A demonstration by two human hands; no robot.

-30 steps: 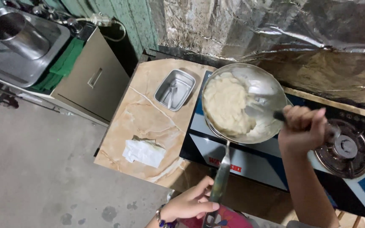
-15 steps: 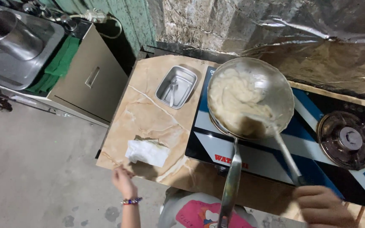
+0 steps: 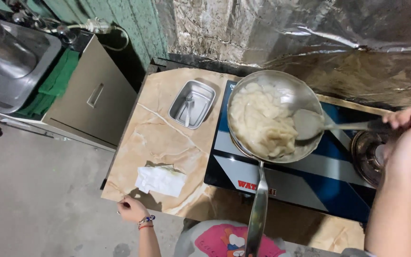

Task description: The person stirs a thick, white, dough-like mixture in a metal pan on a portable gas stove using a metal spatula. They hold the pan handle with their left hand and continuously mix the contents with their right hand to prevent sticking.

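At the centre of the frame a round metal pan (image 3: 274, 116) is seen on the left burner of a blue and black gas stove (image 3: 319, 176); its long handle (image 3: 258, 209) points down toward the lower edge. The pan is largely filled with a pale, thick, lumpy mass (image 3: 260, 123), heaped on its left side, while the upper right of the pan floor is bare and shiny; the mass is judged to be well thickened and already gathered into one body, so the stirring seems far along, though nothing has yet been lifted out of the pan.

A metal ladle (image 3: 310, 124) is held by the right hand (image 3: 407, 131) at the right edge; the fingers are closed around the end of its handle, and its bowl rests against the right side of the mass. The left hand (image 3: 130, 208), at the lower left, is set on the near edge of the marbled counter (image 3: 167, 138); its fingers are curled at the edge, and nothing is seen to be held.

Just above that hand a folded white cloth (image 3: 160, 181) lies on the counter; further up, beside the pan, a small rectangular steel tray (image 3: 192, 103) holds a utensil; the right burner (image 3: 369, 152) stands uncovered, with no pot on it.
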